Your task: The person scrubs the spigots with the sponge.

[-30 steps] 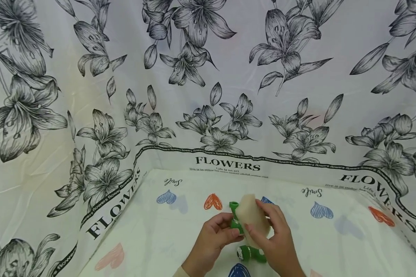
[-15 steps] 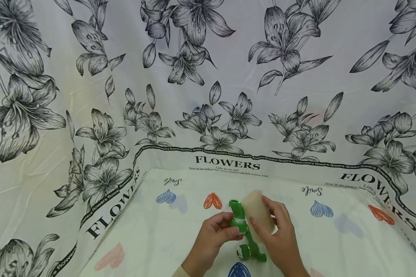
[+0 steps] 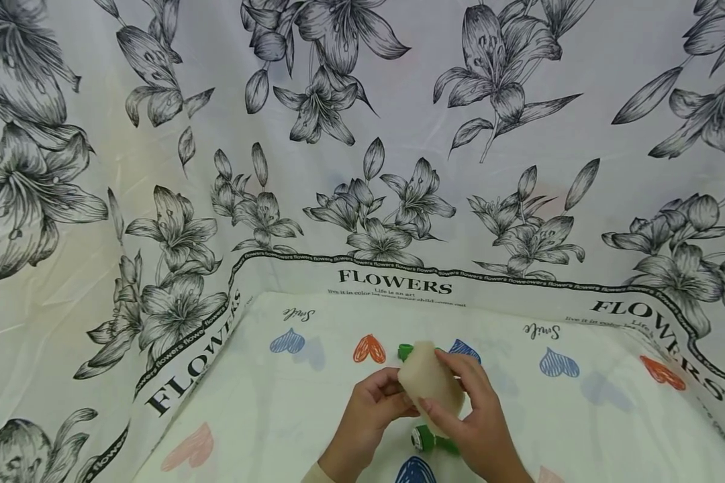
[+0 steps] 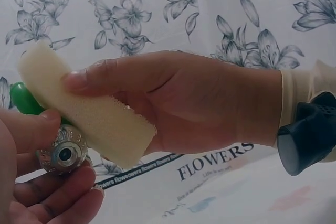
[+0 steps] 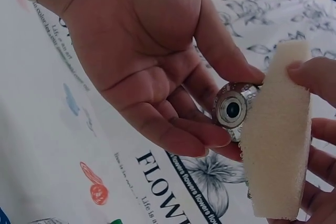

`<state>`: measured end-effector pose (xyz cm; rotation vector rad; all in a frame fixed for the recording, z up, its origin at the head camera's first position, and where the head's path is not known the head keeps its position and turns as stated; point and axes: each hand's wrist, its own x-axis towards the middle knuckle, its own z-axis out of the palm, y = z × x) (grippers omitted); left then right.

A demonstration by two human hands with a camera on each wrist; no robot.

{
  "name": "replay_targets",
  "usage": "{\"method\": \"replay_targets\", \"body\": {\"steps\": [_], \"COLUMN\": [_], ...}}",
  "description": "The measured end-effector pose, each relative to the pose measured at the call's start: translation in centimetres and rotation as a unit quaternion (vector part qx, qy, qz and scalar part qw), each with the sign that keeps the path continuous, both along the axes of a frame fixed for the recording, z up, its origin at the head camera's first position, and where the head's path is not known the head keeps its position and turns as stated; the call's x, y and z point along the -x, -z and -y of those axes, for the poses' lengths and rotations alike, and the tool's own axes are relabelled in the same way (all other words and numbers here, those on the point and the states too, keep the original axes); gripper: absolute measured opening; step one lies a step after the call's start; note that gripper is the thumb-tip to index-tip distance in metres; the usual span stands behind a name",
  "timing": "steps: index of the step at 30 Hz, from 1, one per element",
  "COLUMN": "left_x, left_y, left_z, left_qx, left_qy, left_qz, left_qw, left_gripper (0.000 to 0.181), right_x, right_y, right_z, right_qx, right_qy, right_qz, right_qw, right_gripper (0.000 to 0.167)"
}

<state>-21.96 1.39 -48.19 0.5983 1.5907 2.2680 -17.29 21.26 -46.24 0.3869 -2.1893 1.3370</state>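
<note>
My left hand (image 3: pixel 362 419) pinches a green item (image 3: pixel 405 351) with a silvery, studded end (image 4: pixel 65 153) between thumb and fingers. A pale cream sponge-like block (image 3: pixel 430 379) is gripped by my right hand (image 3: pixel 482 422), its thumb on the near face and fingers around the far edge. The block lies against the green item and hides most of it in the head view. In the right wrist view, my left hand (image 5: pixel 142 61) holds the round metal end (image 5: pixel 231 109) beside the block (image 5: pixel 275 145).
A second green item (image 3: pixel 435 440) with a round pale end lies on the heart-printed white cloth (image 3: pixel 302 416), just below the hands. Flower-printed fabric (image 3: pixel 399 134) rises behind and at the left.
My right hand has shifted the cream block left and slightly down since half a second ago, back over the green item. My left hand keeps its hold almost in place.
</note>
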Motion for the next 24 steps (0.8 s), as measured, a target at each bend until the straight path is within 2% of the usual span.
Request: {"method": "replay_targets", "body": {"steps": [5, 12, 16, 24], "left_x": [0.05, -0.06, -0.07, 0.34], "left_y": [0.29, 0.42, 0.53, 0.93], "left_z": [0.14, 0.12, 0.07, 0.12], "left_qx": [-0.015, -0.044, -0.058, -0.063], "left_qy": [-0.002, 0.007, 0.021, 0.021], "left_qz": [0.008, 0.017, 0.018, 0.009], "left_qw": [0.9999, 0.9989, 0.9980, 0.9978], "left_gripper": [0.033, 0.029, 0.029, 0.029], "right_x": [0.28, 0.81, 1.00, 0.92], "right_y": [-0.06, 0.14, 0.37, 0.52], "right_z": [0.00, -0.69, -0.89, -0.55], "right_qx": [-0.003, 0.004, 0.016, 0.017], "right_qy": [0.021, 0.085, 0.118, 0.109], "right_qz": [0.011, 0.004, 0.020, 0.045], "right_qw": [0.9997, 0.9964, 0.9927, 0.9929], "right_gripper": [0.069, 0.069, 0.068, 0.068]}}
